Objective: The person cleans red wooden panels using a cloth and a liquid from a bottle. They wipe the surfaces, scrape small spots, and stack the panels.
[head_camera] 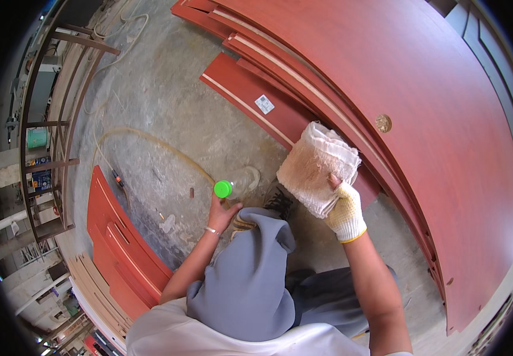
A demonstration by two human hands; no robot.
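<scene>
My right hand (347, 209), in a white and yellow knit work glove with a bare fingertip showing, grips a folded, stained white terry cloth (321, 167). The cloth is raised over the edge of a red board (278, 111) that bears a white label. My left hand (223, 213) is bare, with a white band at the wrist. It is at a clear plastic bottle (241, 182) with a green cap (223, 189); its fingers are partly hidden behind the bottle, and the thumb points off to the side.
Large red panels (421, 80) lie stacked at the right, the top one with a round hole (383, 123). More red boards (123, 240) are at the lower left. A hose (149, 135) curves over the concrete floor (172, 98). A brown metal frame (27, 133) stands at the left.
</scene>
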